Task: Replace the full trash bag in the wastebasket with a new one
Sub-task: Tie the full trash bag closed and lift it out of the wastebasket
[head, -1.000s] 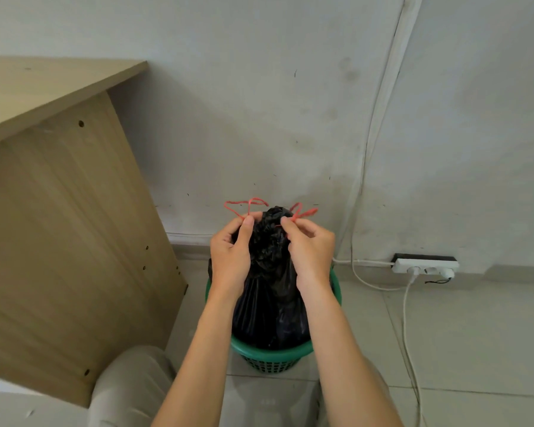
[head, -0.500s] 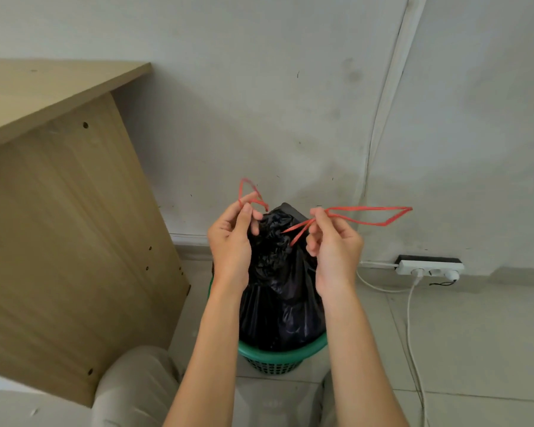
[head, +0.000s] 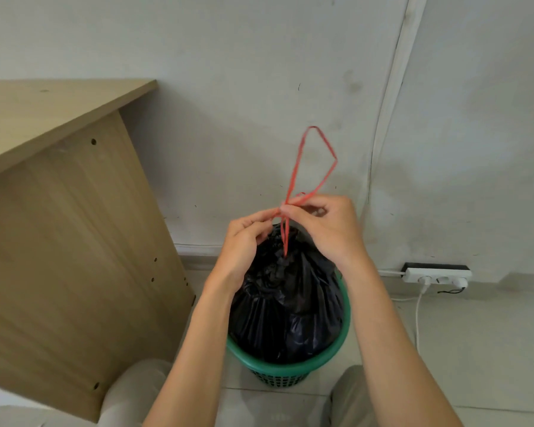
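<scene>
Both hands are pinched tight above the wastebasket (head: 290,366). The left hand (head: 244,241) nips the red drawstring (head: 285,238) between thumb and forefinger, other fingers curled in. The right hand (head: 324,229) meets it fingertip to fingertip, gripping where the strands cross, and one long loop stands up above the wastebasket. The black trash bag (head: 290,303) sits inside the wastebasket, its neck gathered, bulging over the rim. The desk panel (head: 74,257) stands close on the wastebasket's left, the wall is behind, and there's open floor to its right as far as the power strip (head: 438,274)
</scene>
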The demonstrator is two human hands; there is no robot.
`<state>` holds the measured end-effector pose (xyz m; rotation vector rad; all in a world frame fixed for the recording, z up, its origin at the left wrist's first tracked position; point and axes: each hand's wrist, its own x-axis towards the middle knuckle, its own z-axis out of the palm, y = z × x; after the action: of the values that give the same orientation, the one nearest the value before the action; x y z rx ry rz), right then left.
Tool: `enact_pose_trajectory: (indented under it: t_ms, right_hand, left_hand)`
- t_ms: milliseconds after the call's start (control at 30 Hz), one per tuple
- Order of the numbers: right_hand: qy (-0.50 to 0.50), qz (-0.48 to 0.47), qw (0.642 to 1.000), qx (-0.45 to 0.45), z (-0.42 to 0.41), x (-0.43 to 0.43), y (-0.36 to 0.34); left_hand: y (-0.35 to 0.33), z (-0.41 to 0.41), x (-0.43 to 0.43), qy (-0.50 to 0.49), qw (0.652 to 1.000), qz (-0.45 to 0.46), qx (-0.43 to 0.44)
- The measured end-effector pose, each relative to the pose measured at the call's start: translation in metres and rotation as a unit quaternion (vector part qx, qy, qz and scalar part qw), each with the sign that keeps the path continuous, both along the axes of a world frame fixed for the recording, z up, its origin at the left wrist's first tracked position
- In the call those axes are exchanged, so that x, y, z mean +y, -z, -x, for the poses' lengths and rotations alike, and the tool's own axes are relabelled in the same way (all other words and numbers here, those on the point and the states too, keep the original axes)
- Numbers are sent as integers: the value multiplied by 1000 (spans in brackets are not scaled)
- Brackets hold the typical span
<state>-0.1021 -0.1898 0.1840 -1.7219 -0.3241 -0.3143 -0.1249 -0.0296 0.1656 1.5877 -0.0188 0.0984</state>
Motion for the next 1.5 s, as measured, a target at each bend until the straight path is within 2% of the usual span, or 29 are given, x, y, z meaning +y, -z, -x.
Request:
enact_pose_trajectory:
  t_ms: [67, 133, 200, 267, 433, 533, 700, 933, 1033, 1200, 1367, 1500]
  right_hand:
    - [-13, 87, 994, -59, -9, 9, -7]
    - [-43, 147, 986, -72, -15, 18, -14]
    - [-95, 144, 985, -29, -17, 23, -18]
    - [-120, 118, 986, 13, -18, 20, -17]
    - [-121, 160, 979, 36, -8, 1, -9]
    - [-74, 161, 983, 45, -2, 4, -2]
    - [11, 146, 989, 4, -1, 9, 7]
    - [8, 243, 969, -43, 6, 12, 7]
    - [23, 242, 968, -65, 2, 9, 9]
    - [-15, 247, 968, -38, -4, 6, 6]
    - [-6, 306, 950, -60, -6, 8, 3]
    - [-22, 315, 947, -50, -7, 6, 3]
  left_hand:
    - [-6, 7, 0, 42, 998, -29, -20]
    - [-8, 10, -1, 52, 996, -60, -34]
    - [-6, 10, -1, 36, 995, -76, -46]
    - [-3, 5, 2, 22, 998, -54, -33]
    - [-4, 4, 7, 48, 999, -11, 4]
    - [-9, 8, 0, 43, 999, -1, 4]
    - [-6, 3, 6, 26, 1000, -2, 5]
    - [-14, 6, 8, 55, 998, -26, 28]
    - [-18, 8, 6, 63, 997, -44, 32]
    - [-17, -1, 14, 65, 994, -76, 40]
    - [-19, -12, 24, 75, 990, -105, 64]
    - [-18, -17, 35, 56, 994, -64, 72]
